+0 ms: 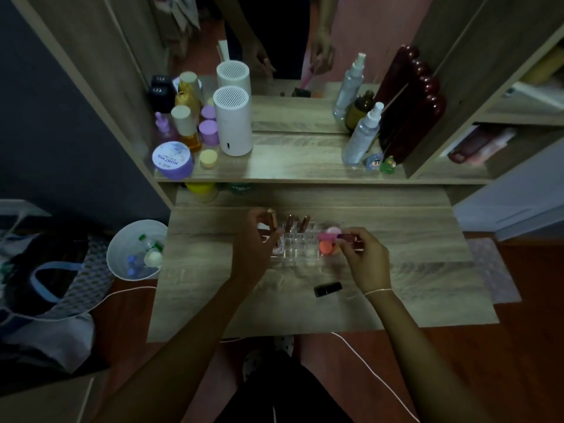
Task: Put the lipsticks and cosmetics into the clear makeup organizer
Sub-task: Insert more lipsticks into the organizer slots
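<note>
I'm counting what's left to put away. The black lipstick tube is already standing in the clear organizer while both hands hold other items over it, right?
Not quite. The black lipstick tube is not in the clear organizer; the head view shows it lying on the table, nearer the person. The rest holds: the left hand and right hand each hold an item over the organizer.

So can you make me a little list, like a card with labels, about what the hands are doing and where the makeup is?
left hand: holding a lipstick upright over the left end of the clear organizer
right hand: pinching a small purple tube at the organizer's right end
already in organizer: two brown lipsticks standing in slots, a pink pot and an orange pot
still out: black lipstick lying on the table
beside table: white bin with bottles
</note>
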### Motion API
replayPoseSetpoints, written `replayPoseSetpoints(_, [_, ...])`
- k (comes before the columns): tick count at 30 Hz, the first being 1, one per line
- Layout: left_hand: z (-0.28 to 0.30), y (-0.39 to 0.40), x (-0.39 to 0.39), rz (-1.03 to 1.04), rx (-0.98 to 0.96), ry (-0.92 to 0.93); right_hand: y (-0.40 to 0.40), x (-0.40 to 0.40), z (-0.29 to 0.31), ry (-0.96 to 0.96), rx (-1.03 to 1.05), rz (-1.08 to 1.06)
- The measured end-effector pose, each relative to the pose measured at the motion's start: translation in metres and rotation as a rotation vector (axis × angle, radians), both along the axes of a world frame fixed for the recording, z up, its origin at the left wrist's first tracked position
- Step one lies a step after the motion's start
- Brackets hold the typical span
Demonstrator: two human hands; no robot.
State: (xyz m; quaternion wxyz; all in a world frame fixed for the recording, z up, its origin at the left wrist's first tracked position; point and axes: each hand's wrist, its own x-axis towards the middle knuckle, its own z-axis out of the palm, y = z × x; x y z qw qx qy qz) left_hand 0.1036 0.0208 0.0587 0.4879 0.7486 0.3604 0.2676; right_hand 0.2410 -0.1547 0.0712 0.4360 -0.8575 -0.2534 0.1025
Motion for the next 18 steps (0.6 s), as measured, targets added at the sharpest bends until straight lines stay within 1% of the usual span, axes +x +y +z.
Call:
replayPoseSetpoints(4, [-0.002,0.001,0.013,-0.041,0.008,-0.008,0.014,0.020,0.000,-0.057,-0.033,0.054])
replayPoseSetpoints(8, [-0.008,0.000,0.020,-0.066,-0.033,-0.026,0.027,0.030,-0.007,-0.095,-0.063,0.093])
replayPoseSetpoints(13, [-0.019,-0.006,0.023,-0.084,0.017,0.020,0.039,0.038,-0.016,-0.125,-0.131,0.157])
replayPoseSetpoints(18, [-0.029,-0.010,0.025,-0.080,0.064,0.084,0.050,0.041,-0.020,-0.091,-0.180,0.234])
